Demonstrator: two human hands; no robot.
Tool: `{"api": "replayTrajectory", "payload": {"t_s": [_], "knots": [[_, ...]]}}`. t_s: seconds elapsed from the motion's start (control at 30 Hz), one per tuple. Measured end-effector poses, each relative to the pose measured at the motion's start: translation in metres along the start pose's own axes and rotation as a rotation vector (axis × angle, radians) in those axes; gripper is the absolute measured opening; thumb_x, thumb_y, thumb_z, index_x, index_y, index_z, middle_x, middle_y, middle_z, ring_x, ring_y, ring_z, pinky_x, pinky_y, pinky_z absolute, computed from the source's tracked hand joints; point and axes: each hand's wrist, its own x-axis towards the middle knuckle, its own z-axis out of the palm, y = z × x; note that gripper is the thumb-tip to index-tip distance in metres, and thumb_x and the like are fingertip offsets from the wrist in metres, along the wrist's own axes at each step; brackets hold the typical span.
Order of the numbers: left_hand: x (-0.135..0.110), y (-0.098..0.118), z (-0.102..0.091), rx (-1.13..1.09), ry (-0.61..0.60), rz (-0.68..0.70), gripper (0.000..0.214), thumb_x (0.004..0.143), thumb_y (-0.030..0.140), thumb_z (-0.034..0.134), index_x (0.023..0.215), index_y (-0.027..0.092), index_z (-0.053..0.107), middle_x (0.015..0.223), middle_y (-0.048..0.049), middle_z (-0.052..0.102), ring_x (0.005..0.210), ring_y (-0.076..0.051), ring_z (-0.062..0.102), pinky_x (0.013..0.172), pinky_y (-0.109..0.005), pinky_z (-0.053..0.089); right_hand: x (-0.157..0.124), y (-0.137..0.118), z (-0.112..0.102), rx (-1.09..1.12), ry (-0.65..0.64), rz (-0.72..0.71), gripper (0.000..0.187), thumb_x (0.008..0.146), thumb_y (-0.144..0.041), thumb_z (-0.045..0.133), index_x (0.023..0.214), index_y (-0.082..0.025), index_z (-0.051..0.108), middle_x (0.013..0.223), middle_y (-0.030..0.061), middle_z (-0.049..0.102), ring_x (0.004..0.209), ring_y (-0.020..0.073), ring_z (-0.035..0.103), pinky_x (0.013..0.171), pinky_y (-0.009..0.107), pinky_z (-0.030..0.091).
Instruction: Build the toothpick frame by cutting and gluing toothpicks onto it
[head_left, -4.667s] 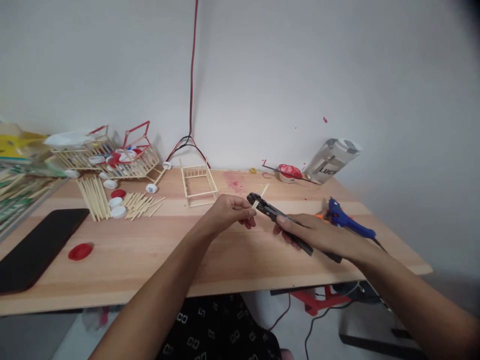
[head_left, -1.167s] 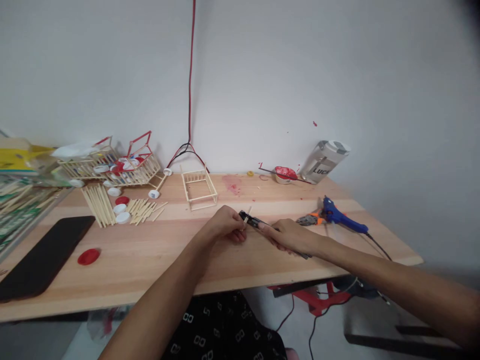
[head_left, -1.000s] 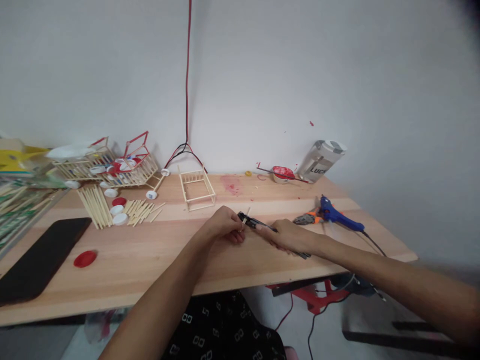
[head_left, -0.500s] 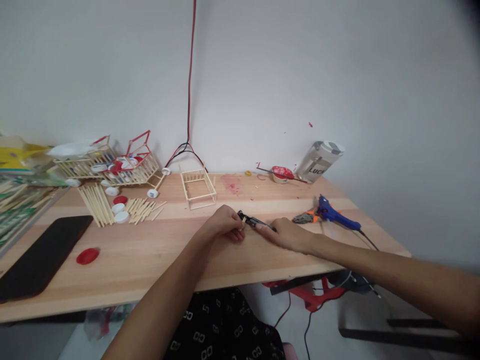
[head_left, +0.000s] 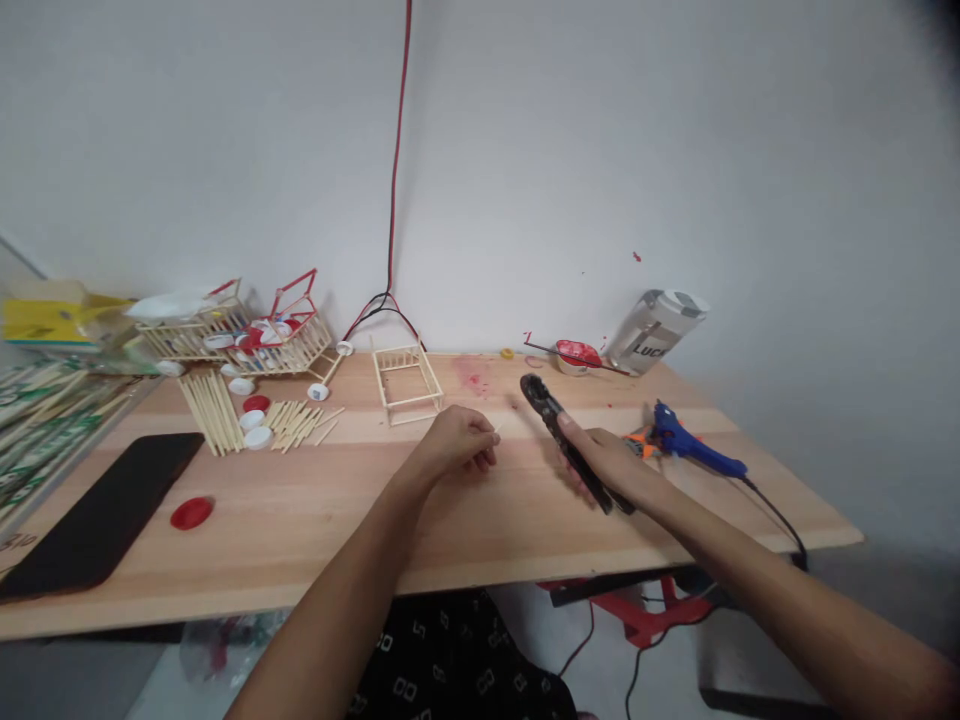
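Note:
My left hand [head_left: 461,440] is closed in a pinch over the middle of the table, with the pale tip of a small wooden stick [head_left: 500,428] showing at its fingertips. My right hand [head_left: 600,460] grips a black plier-like tool [head_left: 544,400], its jaws pointing up and left, apart from the left hand. Behind the left hand stands an open frame of thin sticks [head_left: 386,390]. Close to the right hand lie orange-handled pliers [head_left: 639,442], partly hidden, and a blue glue gun [head_left: 694,445].
On the left are short sticks [head_left: 300,425], longer sticks [head_left: 212,415], a red cap [head_left: 191,513], a black phone-like slab [head_left: 105,510] and stick-built carts [head_left: 289,345]. At the back right, a red-stained cup [head_left: 576,360] with a rod across it stands beside a grey can [head_left: 656,330].
My right hand has drawn the black tool away from my left hand, to the right, and tilted its jaws upward. The left hand stays pinched at nearly the same spot.

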Motion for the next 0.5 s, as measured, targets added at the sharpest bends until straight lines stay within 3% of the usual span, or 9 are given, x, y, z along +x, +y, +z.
{"api": "replayTrajectory", "payload": {"t_s": [0.13,0.23,0.37,0.5], "knots": [[0.001,-0.003,-0.011,0.336,0.245,0.155,0.017,0.078,0.02,0.059,0.062,0.014,0.063,0.058,-0.003,0.063,0.058,-0.014,0.058,0.057,-0.023,0.041,0.025,-0.017,0.014,0.283,0.069,-0.067,0.07,0.076,-0.084,0.034,0.064,-0.017,0.054,0.05,0.0013,0.053,0.04,0.0122,0.051,0.04,0.024,0.043],[0.001,-0.007,-0.017,0.623,0.36,0.185,0.02,0.076,0.02,0.062,0.057,0.016,0.062,0.063,-0.0048,0.063,0.07,-0.018,0.058,0.066,-0.026,0.038,0.044,-0.035,0.029,0.463,0.074,-0.096,0.069,0.078,-0.083,0.031,0.067,-0.019,0.053,0.05,0.0004,0.052,0.04,0.0122,0.049,0.041,0.025,0.043],[0.0,-0.012,-0.021,0.706,0.341,0.111,0.02,0.072,0.016,0.063,0.052,0.017,0.06,0.061,-0.0048,0.059,0.072,-0.019,0.055,0.066,-0.027,0.034,0.059,-0.054,0.045,0.613,0.035,-0.117,0.07,0.078,-0.085,0.024,0.068,-0.02,0.049,0.05,0.0006,0.052,0.042,0.0124,0.048,0.042,0.024,0.043],[0.0,-0.015,-0.023,0.692,0.318,0.086,0.015,0.067,0.013,0.065,0.053,0.016,0.061,0.059,-0.0033,0.058,0.07,-0.018,0.052,0.065,-0.026,0.033,0.065,-0.056,0.053,0.682,-0.009,-0.146,0.073,0.075,-0.088,0.021,0.069,-0.021,0.049,0.053,0.0007,0.052,0.043,0.012,0.047,0.043,0.024,0.043]]}}
